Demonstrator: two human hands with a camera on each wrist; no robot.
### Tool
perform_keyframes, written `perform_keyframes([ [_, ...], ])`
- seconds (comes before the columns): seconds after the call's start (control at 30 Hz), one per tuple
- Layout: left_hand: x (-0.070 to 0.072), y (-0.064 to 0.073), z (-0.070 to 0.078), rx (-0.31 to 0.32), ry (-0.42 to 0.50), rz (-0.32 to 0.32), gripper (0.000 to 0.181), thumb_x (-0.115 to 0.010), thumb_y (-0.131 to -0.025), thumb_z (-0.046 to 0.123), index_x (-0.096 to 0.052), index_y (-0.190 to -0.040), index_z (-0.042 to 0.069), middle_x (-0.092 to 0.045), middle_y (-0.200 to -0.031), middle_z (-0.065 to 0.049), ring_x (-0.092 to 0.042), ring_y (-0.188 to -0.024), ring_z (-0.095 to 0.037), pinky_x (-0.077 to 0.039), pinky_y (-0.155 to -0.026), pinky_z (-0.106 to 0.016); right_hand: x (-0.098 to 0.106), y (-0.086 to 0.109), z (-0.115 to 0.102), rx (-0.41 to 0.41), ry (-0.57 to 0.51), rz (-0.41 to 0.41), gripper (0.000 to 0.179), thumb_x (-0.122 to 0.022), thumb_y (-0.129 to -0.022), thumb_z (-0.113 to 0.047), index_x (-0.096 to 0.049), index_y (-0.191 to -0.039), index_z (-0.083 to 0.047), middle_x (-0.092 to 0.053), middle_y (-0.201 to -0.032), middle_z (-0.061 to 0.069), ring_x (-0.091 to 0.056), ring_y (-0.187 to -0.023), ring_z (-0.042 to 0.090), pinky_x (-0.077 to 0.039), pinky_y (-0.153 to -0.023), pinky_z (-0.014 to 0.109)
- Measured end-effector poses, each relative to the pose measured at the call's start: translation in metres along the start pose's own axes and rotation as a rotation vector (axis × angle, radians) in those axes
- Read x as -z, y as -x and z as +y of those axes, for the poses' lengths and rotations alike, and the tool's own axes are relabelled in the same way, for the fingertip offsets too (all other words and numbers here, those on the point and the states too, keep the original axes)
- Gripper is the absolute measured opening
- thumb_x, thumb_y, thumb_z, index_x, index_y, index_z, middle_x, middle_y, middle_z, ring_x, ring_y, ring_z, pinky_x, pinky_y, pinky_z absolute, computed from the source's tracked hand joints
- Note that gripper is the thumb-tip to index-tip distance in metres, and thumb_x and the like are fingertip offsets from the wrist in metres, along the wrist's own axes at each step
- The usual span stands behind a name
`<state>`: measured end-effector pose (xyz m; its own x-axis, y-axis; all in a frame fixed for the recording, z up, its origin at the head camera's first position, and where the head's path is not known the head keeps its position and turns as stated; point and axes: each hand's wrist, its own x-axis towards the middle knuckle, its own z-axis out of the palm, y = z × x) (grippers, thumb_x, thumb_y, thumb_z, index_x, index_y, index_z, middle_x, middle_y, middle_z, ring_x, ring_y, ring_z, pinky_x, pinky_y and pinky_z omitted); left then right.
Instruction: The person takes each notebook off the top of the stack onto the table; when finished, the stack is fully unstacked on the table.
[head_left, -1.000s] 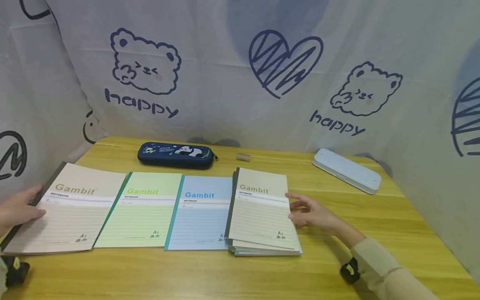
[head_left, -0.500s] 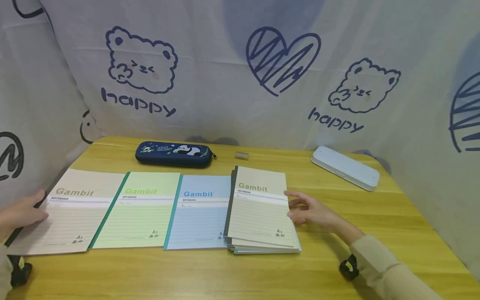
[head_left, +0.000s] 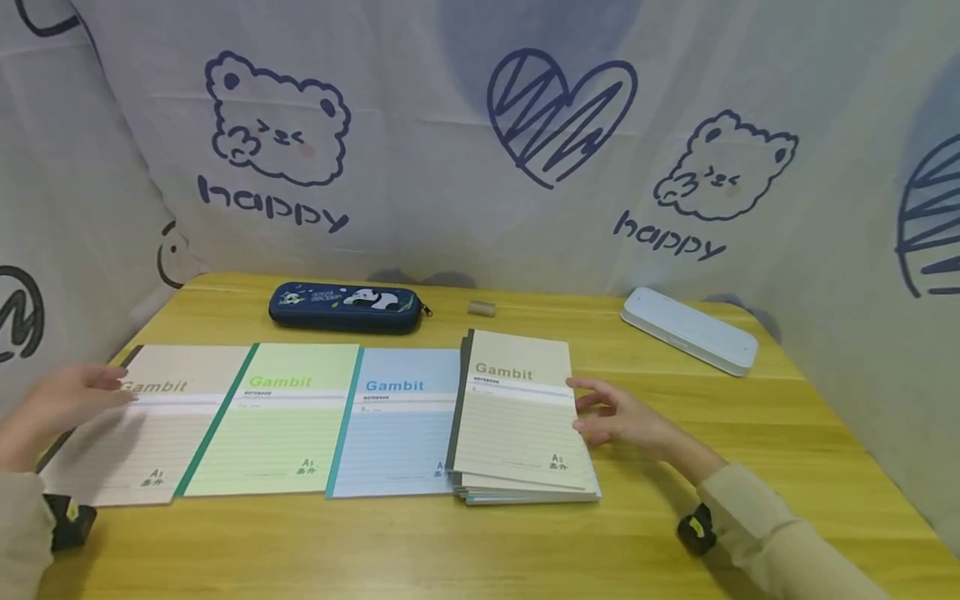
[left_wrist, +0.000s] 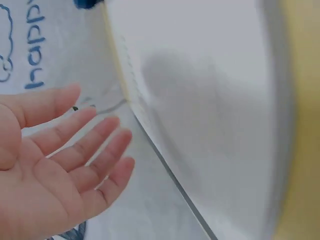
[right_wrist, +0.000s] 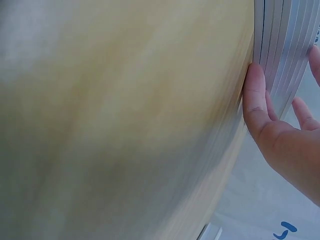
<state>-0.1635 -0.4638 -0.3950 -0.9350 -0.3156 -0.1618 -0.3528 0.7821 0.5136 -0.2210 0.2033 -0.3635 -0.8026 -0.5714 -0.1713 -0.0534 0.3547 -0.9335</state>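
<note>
- On the yellow wood-grain table (head_left: 300, 550), in the head view, lies one stack of paper notebooks (head_left: 513, 437) topped by a cream cover; every clock direction here is read from it.
- At nine o'clock, three single notebooks form a row: a blue one with a teal spine (head_left: 397, 437), partly covered by the stack, a green one with a dark-green spine (head_left: 273, 437), and outermost a pinkish-beige one with a dark spine (head_left: 180, 450).
- Over that outermost notebook hangs the left hand (head_left: 63, 407); the left wrist view alone shows its palm and five fingertips, loosely spread, nearly straight, apart from the paper.
- At three o'clock is the right hand (head_left: 626, 421), fingers gently bent and apart, touching the stack's side.
- The right wrist view alone shows the layered page edges close up; I cannot count the notebooks.
- Farther back sit one navy panda-print pencil case (head_left: 345, 308) at ten o'clock, one small brownish block (head_left: 482, 309) at eleven and one white oblong case (head_left: 688, 332) at two.
</note>
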Motion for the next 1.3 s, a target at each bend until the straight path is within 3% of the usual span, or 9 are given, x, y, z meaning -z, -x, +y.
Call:
perform_keyframes([
  [0.1,-0.008,-0.011,0.001,-0.040,0.044,0.051,0.058,-0.053,-0.089,0.032,-0.038,-0.123,-0.012,-0.040,-0.116,-0.037,-0.040,-0.099,-0.047,-0.036,-0.075,-0.058,-0.001,0.001,-0.001,0.001,0.003,0.000,0.068,-0.063,-0.083,-0.011,-0.025,-0.138,0.002,-0.039,-0.118,0.027,-0.052,-0.087,0.022,-0.050,-0.067,0.032],
  [0.27,-0.017,-0.027,0.016,-0.146,0.137,0.028,0.070,-0.045,-0.084,0.057,-0.042,-0.126,0.001,-0.051,-0.116,-0.026,-0.052,-0.096,-0.036,-0.044,-0.067,-0.045,0.000,0.001,0.000,0.003,0.010,0.003,0.067,-0.062,-0.084,-0.009,-0.025,-0.138,0.001,-0.039,-0.118,0.027,-0.051,-0.087,0.022,-0.049,-0.066,0.031],
  [0.47,-0.032,-0.042,0.053,-0.183,0.233,-0.005,0.070,-0.049,-0.080,0.060,-0.046,-0.127,0.008,-0.054,-0.117,-0.017,-0.058,-0.091,-0.019,-0.048,-0.068,-0.032,0.000,0.002,0.000,0.017,0.004,-0.004,0.067,-0.062,-0.084,-0.013,-0.025,-0.138,0.001,-0.038,-0.118,0.028,-0.051,-0.087,0.022,-0.049,-0.066,0.031],
  [0.6,-0.045,-0.049,0.074,-0.172,0.284,-0.005,0.068,-0.050,-0.078,0.061,-0.048,-0.126,0.014,-0.055,-0.117,-0.012,-0.059,-0.092,-0.018,-0.048,-0.072,-0.032,0.001,0.002,0.002,0.057,0.010,-0.023,0.066,-0.063,-0.083,-0.018,-0.029,-0.137,-0.003,-0.040,-0.116,0.025,-0.051,-0.085,0.020,-0.050,-0.065,0.031],
  [0.8,-0.065,-0.052,0.105,-0.247,0.340,-0.031,0.061,-0.052,-0.075,0.063,-0.053,-0.118,0.019,-0.060,-0.109,-0.004,-0.060,-0.090,-0.017,-0.049,-0.072,-0.033,-0.001,0.002,-0.001,0.018,-0.001,-0.009,0.066,-0.063,-0.084,-0.013,-0.027,-0.138,-0.001,-0.038,-0.118,0.026,-0.050,-0.084,0.021,-0.049,-0.065,0.030],
  [0.9,-0.054,-0.012,0.150,-0.265,0.366,-0.108,0.057,-0.052,-0.082,0.054,-0.051,-0.121,0.013,-0.059,-0.112,-0.009,-0.059,-0.093,-0.019,-0.048,-0.076,-0.037,-0.001,0.001,-0.002,-0.002,-0.007,-0.001,0.067,-0.062,-0.084,-0.009,-0.024,-0.138,0.001,-0.037,-0.120,0.028,-0.050,-0.085,0.022,-0.049,-0.065,0.031],
  [1.03,-0.033,0.051,0.214,-0.295,0.399,-0.199,0.045,-0.050,-0.092,0.029,-0.046,-0.124,-0.002,-0.054,-0.117,-0.021,-0.057,-0.097,-0.026,-0.045,-0.082,-0.040,0.001,0.000,0.001,-0.007,0.001,0.000,0.069,-0.063,-0.083,-0.011,-0.024,-0.138,0.000,-0.036,-0.120,0.028,-0.050,-0.086,0.023,-0.049,-0.065,0.031],
  [1.13,-0.034,0.061,0.231,-0.335,0.409,-0.206,0.040,-0.050,-0.092,0.022,-0.048,-0.122,-0.004,-0.054,-0.115,-0.022,-0.056,-0.097,-0.028,-0.046,-0.081,-0.037,0.001,0.001,0.001,-0.015,-0.001,0.003,0.071,-0.064,-0.083,-0.012,-0.023,-0.139,-0.001,-0.036,-0.120,0.028,-0.050,-0.087,0.023,-0.049,-0.066,0.031],
  [1.3,-0.044,0.064,0.248,-0.386,0.441,-0.233,0.036,-0.051,-0.092,0.018,-0.050,-0.121,-0.004,-0.054,-0.115,-0.022,-0.057,-0.096,-0.028,-0.047,-0.081,-0.037,0.000,0.001,-0.001,-0.026,-0.028,0.013,0.075,-0.065,-0.081,-0.011,-0.019,-0.139,-0.001,-0.036,-0.120,0.028,-0.051,-0.087,0.022,-0.050,-0.069,0.033],
])
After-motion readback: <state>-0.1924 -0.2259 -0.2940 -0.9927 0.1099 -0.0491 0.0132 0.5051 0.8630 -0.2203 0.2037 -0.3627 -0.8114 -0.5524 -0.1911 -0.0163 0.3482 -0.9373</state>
